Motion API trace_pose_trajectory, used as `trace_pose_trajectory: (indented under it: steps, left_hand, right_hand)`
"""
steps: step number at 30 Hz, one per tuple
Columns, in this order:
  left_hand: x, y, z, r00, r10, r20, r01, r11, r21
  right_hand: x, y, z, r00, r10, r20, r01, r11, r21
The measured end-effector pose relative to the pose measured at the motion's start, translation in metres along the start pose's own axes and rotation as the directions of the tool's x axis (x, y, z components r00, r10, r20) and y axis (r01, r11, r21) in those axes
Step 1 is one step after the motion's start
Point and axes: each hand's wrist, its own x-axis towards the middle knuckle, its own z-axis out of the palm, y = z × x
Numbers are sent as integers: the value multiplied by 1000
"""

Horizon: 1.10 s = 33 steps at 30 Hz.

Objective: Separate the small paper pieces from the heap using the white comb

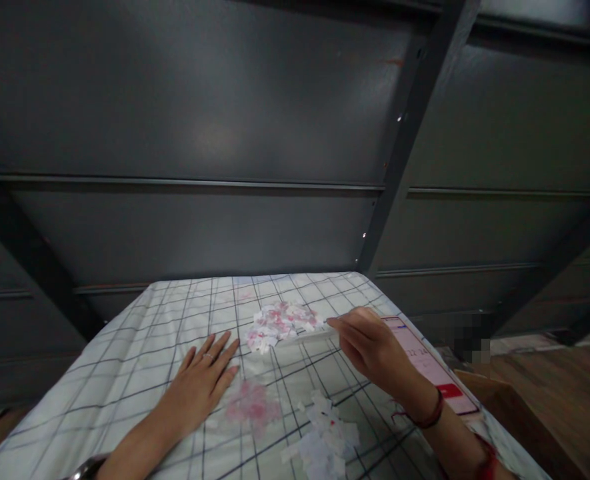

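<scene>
While the left hand point(198, 388) lay flat, grip released, one scrap pile point(281, 325) sat on the surface point(139, 340) between it and the right hand point(372, 345), whose grip I couldn't make out.

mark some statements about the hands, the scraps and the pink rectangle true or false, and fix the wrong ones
1. The left hand lies palm down on the cloth. True.
2. The ring is on the right hand. False: it is on the left hand.
3. A red band circles the right wrist. True.
4. The scrap pile between the hands is all white. False: it has pink in it.
5. The pink rectangle lies beside the right arm. True.
</scene>
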Motion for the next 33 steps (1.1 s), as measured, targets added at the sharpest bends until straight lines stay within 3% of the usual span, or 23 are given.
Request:
trace_pose_trajectory:
  steps: [7,13,20,28,33]
  left_hand:
    - [-2,-1,0,1000,17,-22,-17,1000,-3]
    - [-1,-2,3,999,19,-49,-19,1000,-4]
    - [-2,-1,0,998,30,-49,-31,999,-18]
    - [-2,1,-2,1000,15,-19,-16,1000,-11]
    - [-1,-1,-2,999,20,-24,-21,1000,-23]
  right_hand:
    - [5,-9,-1,996,-82,21,83,993,-88]
    - [2,-4,-8,1000,-10,-29,8,996,-88]
    - [9,-15,3,997,-68,39,73,987,-144]
    - [4,-14,-7,1000,3,-17,-6,990,-140]
    - [6,-14,-4,999,-53,11,54,992,-117]
